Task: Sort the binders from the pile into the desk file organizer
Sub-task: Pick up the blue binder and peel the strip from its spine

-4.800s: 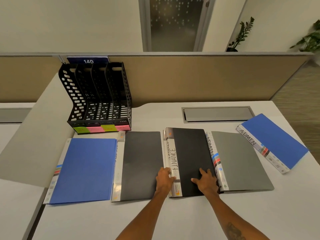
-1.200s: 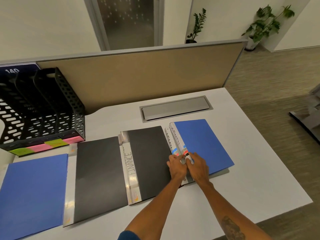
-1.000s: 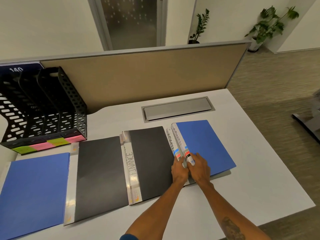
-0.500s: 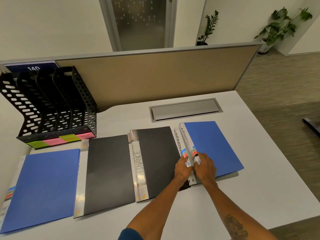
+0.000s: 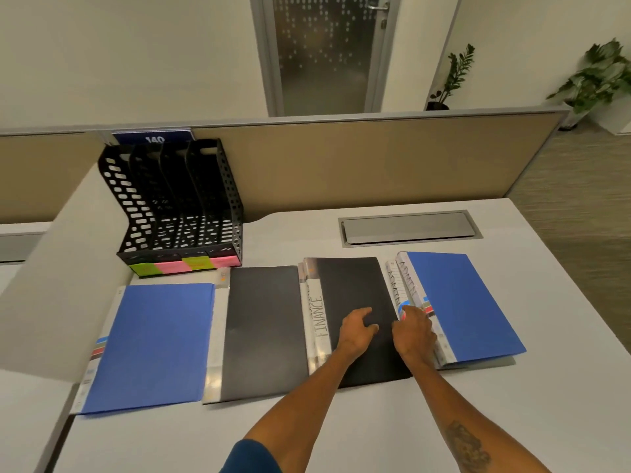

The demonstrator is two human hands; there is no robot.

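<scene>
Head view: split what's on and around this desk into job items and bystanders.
Job items: blue ADMIN binder, FINANCE binder, plain black binder, left blue binder, file organizer.

Bystanders: cable hatch, divider panel, potted plants, door.

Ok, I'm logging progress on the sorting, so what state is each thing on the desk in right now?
file organizer: upright, slots empty.
left blue binder: flat, closed.
plain black binder: flat, closed.
FINANCE binder: flat, closed, left hand resting on it.
ADMIN blue binder: closed, stacked on another ADMIN binder.
right hand: on the ADMIN spines, holding nothing.
cable hatch: closed.
</scene>
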